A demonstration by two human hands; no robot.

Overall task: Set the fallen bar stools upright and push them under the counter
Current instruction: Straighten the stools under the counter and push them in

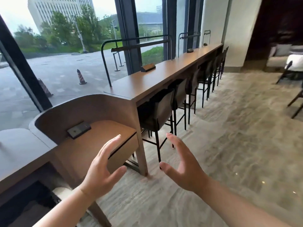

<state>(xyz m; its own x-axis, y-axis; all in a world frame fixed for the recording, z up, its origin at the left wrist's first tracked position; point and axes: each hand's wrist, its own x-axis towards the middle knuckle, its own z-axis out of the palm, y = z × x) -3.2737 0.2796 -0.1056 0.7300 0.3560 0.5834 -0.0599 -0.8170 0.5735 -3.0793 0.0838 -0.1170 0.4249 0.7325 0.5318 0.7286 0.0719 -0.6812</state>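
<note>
Left hand (101, 174) and right hand (183, 167) were held empty, fingers (111, 145) spread wide. Stools (157, 110) were seen upright, tucked under the tabletop (164, 74) edge.

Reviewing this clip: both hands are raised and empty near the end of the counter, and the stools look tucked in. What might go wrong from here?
1. The nearest bar stool has thin legs and low crossbars jutting toward the walkway; a foot might catch them and tip it.
2. The left hand hovers by the sharp drawer edge of the side desk and may knock it.
3. The picture is blurred, so stools further along the counter may sit unevenly unnoticed.
</note>
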